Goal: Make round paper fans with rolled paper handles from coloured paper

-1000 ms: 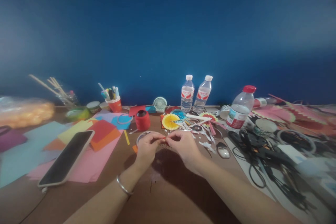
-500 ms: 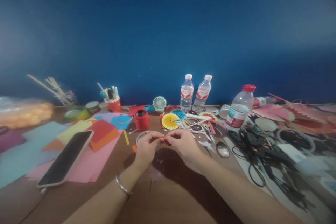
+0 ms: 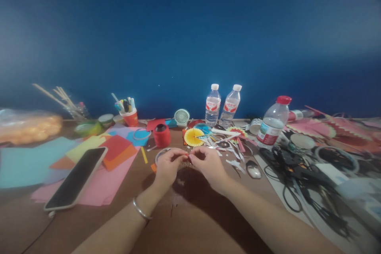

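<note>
My left hand (image 3: 166, 166) and my right hand (image 3: 208, 163) meet over the middle of the brown table (image 3: 184, 222), fingertips pinched together on a tiny red piece (image 3: 187, 156) too small to name. A silver bangle (image 3: 140, 210) sits on my left wrist. Just behind my left fingers lies a clear tape ring (image 3: 162, 153), and a red spool (image 3: 161, 135) stands beyond it. A yellow pleated paper fan (image 3: 193, 137) and paper scraps lie behind my hands.
A phone (image 3: 76, 177) rests on coloured paper sheets (image 3: 98, 182) at left. A pen cup (image 3: 129, 116), a small fan (image 3: 181, 117) and three water bottles (image 3: 212, 105) stand at the back. Black cables and scissors (image 3: 294, 174) crowd the right, near a mouse-like object (image 3: 253, 170).
My hands stay pinched together in the same spot, with only slight finger movement. The view has shifted a little.
</note>
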{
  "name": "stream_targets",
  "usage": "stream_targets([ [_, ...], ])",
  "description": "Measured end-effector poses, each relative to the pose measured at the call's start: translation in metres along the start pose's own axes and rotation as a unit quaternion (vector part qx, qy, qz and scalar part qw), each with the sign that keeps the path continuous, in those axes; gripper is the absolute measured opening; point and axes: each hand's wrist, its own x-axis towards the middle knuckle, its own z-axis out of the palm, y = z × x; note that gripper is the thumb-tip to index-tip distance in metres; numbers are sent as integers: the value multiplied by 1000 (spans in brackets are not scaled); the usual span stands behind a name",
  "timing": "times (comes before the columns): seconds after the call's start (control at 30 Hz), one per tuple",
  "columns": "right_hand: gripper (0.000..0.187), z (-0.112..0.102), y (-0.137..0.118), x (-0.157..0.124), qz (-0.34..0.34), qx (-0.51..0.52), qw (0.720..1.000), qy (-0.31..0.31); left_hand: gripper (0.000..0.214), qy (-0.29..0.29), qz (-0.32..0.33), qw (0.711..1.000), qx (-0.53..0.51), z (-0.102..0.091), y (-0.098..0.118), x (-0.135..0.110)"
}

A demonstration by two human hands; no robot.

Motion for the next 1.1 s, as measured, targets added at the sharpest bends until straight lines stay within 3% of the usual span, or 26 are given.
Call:
stream_targets([
  [0.27,9,4,1,-3,-47,-44,997,29,4,-1,-14,1000,-2,2,4,-2],
  [0.37,8,6,6,-1,-28,5,999,29,4,-11,-30,999,-16,3,6,-2],
  [0.47,6,8,10,3,13,120,991,62,7,-18,-59,997,-42,4,3,0],
  [0.53,8,9,13,7,48,230,968,91,9,-9,-69,996,-57,4,-1,1],
  [0.63,11,8,17,13,116,396,901,134,12,15,-76,994,-82,4,-9,2],
  [0.7,14,5,21,18,153,453,862,167,12,27,-79,991,-105,3,-13,3],
  [0.73,15,2,24,20,155,457,856,184,12,32,-82,989,-118,3,-14,3],
  [0.97,15,-27,35,34,70,371,892,249,12,51,-83,989,-110,2,-10,3],
  [1.1,29,-39,36,36,40,154,966,206,13,58,-46,997,-37,1,-11,2],
])
